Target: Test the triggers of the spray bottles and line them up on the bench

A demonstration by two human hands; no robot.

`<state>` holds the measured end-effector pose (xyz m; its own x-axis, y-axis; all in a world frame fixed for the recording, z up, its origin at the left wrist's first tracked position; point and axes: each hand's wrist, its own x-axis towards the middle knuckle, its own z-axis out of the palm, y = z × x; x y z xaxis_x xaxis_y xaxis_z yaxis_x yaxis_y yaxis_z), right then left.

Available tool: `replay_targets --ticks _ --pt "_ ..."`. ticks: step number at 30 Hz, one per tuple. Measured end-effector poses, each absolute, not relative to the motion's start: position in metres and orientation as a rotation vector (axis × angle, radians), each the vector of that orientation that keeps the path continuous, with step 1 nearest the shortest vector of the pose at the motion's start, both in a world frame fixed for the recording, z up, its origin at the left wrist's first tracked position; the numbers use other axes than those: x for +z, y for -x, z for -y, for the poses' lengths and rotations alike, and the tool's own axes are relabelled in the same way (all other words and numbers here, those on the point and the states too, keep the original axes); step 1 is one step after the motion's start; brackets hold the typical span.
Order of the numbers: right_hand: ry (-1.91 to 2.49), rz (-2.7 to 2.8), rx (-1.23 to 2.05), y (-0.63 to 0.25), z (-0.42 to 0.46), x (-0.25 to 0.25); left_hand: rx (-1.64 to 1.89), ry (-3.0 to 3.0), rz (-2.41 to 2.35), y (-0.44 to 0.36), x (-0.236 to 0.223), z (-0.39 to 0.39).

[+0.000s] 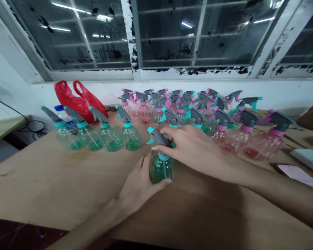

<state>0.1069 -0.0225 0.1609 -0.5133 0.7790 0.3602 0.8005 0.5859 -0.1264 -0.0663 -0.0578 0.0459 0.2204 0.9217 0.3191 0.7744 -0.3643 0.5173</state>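
Observation:
A green spray bottle (162, 170) with a teal collar and a grey trigger head stands upright near the middle of the wooden table. My left hand (139, 184) is wrapped round its clear body from the left, thumb across the front. From the right, my right hand (190, 144) grips the grey spray head, thumb and fingers on either side of it; part of the head is hidden behind the fingers. The head's teal nozzle points up and to the left. Just left of the held bottle is another green spray bottle (131, 139), the end of a row of several.
Behind my hands stand many pink spray bottles (263, 144) and green ones, crowded together. A red plastic bag (87, 102) and a blue-capped bottle (59, 108) sit at the back left. A phone (299, 175) and a white box (309, 158) lie at the right. Windows rise behind the table (54, 187).

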Motion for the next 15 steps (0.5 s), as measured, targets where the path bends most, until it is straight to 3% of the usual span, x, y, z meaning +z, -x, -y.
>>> replay_targets --ticks 10,15 --pt "1.087 2.257 0.846 -0.209 0.016 0.111 0.846 -2.168 -1.363 0.013 0.037 0.052" --pt "0.841 1.94 0.849 -0.211 0.005 0.076 0.811 -2.254 -1.222 -0.02 0.028 0.04"
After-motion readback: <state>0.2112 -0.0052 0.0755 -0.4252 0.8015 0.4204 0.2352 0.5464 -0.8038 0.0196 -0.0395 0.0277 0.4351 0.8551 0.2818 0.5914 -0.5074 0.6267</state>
